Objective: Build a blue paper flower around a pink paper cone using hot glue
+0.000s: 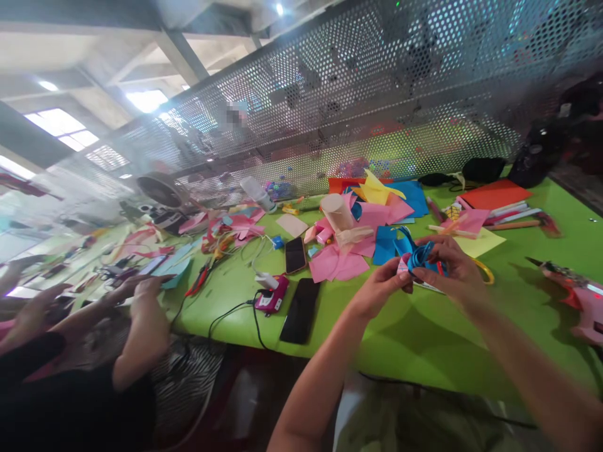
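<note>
Between my two hands, above the green table, is a coiled blue paper piece (419, 257) with loops standing up from it. My left hand (384, 282) pinches its left side, where a small pink and white bit shows at the fingertips. My right hand (450, 267) grips the coil from the right, fingers curled around it. Just behind the hands lie blue paper (385, 246) and pink paper sheets (336, 263). A yellow ring-shaped thing (486, 271) shows partly beyond my right hand.
On the green table (414, 351) lie a black phone (300, 311), a smaller phone (295, 255), a magenta power adapter (272, 296) with cables, and a hammer (527, 226). A pink glue gun (586, 307) rests at right. Co-workers' hands (146, 295) are at left. A perforated metal screen (301, 119) stands behind.
</note>
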A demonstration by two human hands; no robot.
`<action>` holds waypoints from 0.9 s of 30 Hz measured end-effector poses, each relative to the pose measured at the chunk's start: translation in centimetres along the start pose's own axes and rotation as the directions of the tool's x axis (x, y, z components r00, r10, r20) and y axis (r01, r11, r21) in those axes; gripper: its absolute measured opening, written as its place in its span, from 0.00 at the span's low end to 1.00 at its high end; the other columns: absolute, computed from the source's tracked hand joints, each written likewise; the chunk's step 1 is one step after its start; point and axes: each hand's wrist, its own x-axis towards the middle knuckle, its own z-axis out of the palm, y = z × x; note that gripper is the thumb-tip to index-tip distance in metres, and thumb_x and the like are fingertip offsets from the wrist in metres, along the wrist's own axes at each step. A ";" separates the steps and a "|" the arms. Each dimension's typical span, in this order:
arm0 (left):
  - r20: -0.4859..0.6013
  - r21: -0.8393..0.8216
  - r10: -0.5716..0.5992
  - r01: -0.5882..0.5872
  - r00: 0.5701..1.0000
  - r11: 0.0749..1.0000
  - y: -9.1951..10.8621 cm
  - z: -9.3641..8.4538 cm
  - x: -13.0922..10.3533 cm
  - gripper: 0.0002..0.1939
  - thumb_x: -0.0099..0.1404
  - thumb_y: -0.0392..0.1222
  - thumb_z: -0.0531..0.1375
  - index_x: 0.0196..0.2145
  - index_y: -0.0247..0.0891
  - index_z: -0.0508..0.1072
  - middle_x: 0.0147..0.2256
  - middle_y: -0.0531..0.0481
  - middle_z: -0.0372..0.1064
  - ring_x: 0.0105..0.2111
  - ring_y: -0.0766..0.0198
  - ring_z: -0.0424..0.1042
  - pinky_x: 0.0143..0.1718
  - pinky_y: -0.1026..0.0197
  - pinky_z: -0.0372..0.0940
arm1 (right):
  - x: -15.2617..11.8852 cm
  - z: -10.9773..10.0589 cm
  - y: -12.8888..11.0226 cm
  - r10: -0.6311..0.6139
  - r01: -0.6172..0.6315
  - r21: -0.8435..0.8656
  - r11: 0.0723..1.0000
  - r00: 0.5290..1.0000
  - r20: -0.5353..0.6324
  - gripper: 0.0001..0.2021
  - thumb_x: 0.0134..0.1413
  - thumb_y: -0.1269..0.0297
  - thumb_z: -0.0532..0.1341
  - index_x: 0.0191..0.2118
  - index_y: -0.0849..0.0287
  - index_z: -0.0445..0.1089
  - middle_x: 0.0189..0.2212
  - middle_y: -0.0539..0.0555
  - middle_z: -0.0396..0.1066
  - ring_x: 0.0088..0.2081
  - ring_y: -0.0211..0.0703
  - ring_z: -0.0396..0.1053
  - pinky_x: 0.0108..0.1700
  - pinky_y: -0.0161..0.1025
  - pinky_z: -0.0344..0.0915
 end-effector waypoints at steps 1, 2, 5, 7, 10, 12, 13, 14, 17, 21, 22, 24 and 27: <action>-0.006 -0.005 -0.004 0.004 1.000 1.000 -0.2 -0.1 0.0 0.33 0.59 0.66 0.76 0.47 0.34 0.80 0.34 0.49 0.74 0.33 0.65 0.69 0.40 0.59 0.63 | 0.0 -0.1 -0.1 -0.002 0.002 0.010 1.000 1.000 0.006 0.17 0.54 0.42 0.77 0.32 0.49 0.80 0.51 0.58 0.75 0.52 0.61 0.73 0.53 0.61 0.73; -0.010 -0.008 -0.009 0.009 1.000 1.000 -0.4 -0.1 0.1 0.33 0.60 0.66 0.76 0.47 0.34 0.80 0.35 0.48 0.75 0.32 0.65 0.70 0.39 0.59 0.63 | 0.1 -0.1 -0.1 -0.001 0.000 0.022 1.000 1.000 0.015 0.17 0.54 0.42 0.77 0.33 0.48 0.80 0.52 0.58 0.75 0.52 0.61 0.73 0.53 0.62 0.74; -0.003 -0.006 -0.028 0.028 1.000 1.000 -0.9 -0.3 0.0 0.32 0.60 0.66 0.75 0.46 0.34 0.80 0.37 0.45 0.78 0.33 0.64 0.71 0.38 0.59 0.63 | 0.1 -0.3 -0.1 0.013 -0.016 0.043 0.999 0.998 0.062 0.16 0.53 0.42 0.78 0.35 0.48 0.80 0.53 0.58 0.75 0.53 0.62 0.73 0.52 0.61 0.75; 0.017 -0.014 -0.041 0.041 0.999 0.999 -0.9 -0.3 -0.1 0.32 0.61 0.67 0.75 0.46 0.34 0.81 0.37 0.44 0.79 0.33 0.63 0.71 0.37 0.59 0.62 | 0.1 -0.3 0.0 0.023 -0.028 0.053 0.998 0.996 0.086 0.16 0.54 0.43 0.78 0.34 0.48 0.80 0.52 0.58 0.75 0.54 0.62 0.74 0.52 0.61 0.75; 0.058 -0.051 -0.055 0.058 0.997 0.997 -0.7 -0.2 -0.3 0.34 0.61 0.68 0.74 0.49 0.35 0.80 0.38 0.43 0.79 0.33 0.63 0.72 0.36 0.60 0.62 | 0.1 -0.3 0.2 0.004 -0.007 0.027 1.000 0.996 0.088 0.14 0.56 0.45 0.77 0.33 0.48 0.80 0.52 0.58 0.75 0.55 0.63 0.74 0.54 0.61 0.75; 0.072 -0.071 -0.055 0.060 0.996 0.996 -0.6 -0.1 -0.3 0.33 0.63 0.67 0.73 0.50 0.35 0.79 0.38 0.44 0.79 0.33 0.64 0.72 0.34 0.61 0.61 | 0.1 -0.2 0.1 -0.023 0.024 -0.009 1.000 0.996 0.088 0.13 0.57 0.46 0.77 0.33 0.47 0.81 0.51 0.58 0.76 0.56 0.63 0.74 0.55 0.61 0.74; 0.072 -0.076 -0.055 0.060 0.996 0.995 -0.6 -0.1 -0.3 0.32 0.63 0.67 0.73 0.49 0.35 0.78 0.37 0.44 0.79 0.32 0.65 0.71 0.33 0.61 0.60 | 0.1 -0.2 0.1 -0.032 0.035 -0.027 0.999 0.995 0.092 0.13 0.57 0.46 0.76 0.33 0.47 0.81 0.52 0.58 0.76 0.56 0.63 0.74 0.55 0.61 0.74; 0.068 -0.078 -0.054 0.059 0.996 0.995 -0.7 -0.1 -0.3 0.31 0.64 0.66 0.73 0.48 0.35 0.78 0.36 0.45 0.78 0.31 0.66 0.70 0.33 0.62 0.59 | 0.1 -0.1 0.0 -0.038 0.042 -0.042 0.998 0.995 0.094 0.12 0.57 0.46 0.76 0.34 0.47 0.82 0.52 0.58 0.76 0.55 0.62 0.74 0.55 0.60 0.74; 0.051 -0.072 -0.055 0.059 0.997 0.996 -0.9 -0.2 -0.2 0.29 0.65 0.65 0.73 0.45 0.35 0.77 0.34 0.47 0.77 0.29 0.67 0.69 0.31 0.62 0.58 | 0.1 -0.2 -0.3 -0.029 0.035 -0.060 0.998 0.994 0.105 0.11 0.56 0.47 0.77 0.38 0.45 0.84 0.55 0.57 0.76 0.52 0.59 0.74 0.51 0.57 0.75; 0.016 -0.050 -0.056 0.057 0.998 0.997 -0.8 -0.2 -0.2 0.30 0.63 0.66 0.73 0.44 0.35 0.76 0.33 0.49 0.76 0.27 0.69 0.67 0.31 0.62 0.57 | 0.2 -0.5 -0.3 0.030 -0.036 0.042 0.998 0.993 0.118 0.18 0.55 0.48 0.78 0.50 0.42 0.84 0.53 0.55 0.78 0.45 0.53 0.75 0.48 0.53 0.75; 0.012 -0.038 -0.058 0.059 0.998 0.998 -0.7 -0.1 -0.3 0.30 0.63 0.66 0.73 0.43 0.35 0.76 0.33 0.49 0.76 0.27 0.69 0.66 0.31 0.62 0.57 | 0.2 -0.7 -0.2 0.054 -0.064 0.074 0.995 0.991 0.126 0.17 0.56 0.48 0.77 0.51 0.42 0.83 0.49 0.54 0.79 0.43 0.51 0.76 0.47 0.51 0.75; 0.016 -0.009 -0.067 0.067 0.998 0.998 -0.5 0.0 -0.4 0.30 0.64 0.66 0.72 0.44 0.35 0.76 0.34 0.48 0.76 0.27 0.69 0.66 0.31 0.62 0.57 | 0.2 -0.9 0.0 0.100 -0.116 0.114 0.987 0.986 0.136 0.14 0.59 0.49 0.76 0.47 0.44 0.84 0.42 0.52 0.81 0.40 0.50 0.76 0.45 0.48 0.75; 0.049 -0.004 -0.092 0.093 0.995 0.996 -0.4 0.0 -0.6 0.33 0.63 0.67 0.72 0.48 0.34 0.77 0.36 0.45 0.77 0.30 0.66 0.69 0.32 0.62 0.59 | 0.2 -1.2 0.2 0.153 -0.171 0.129 0.977 0.978 0.140 0.10 0.60 0.50 0.74 0.43 0.46 0.85 0.37 0.51 0.82 0.38 0.49 0.77 0.43 0.46 0.75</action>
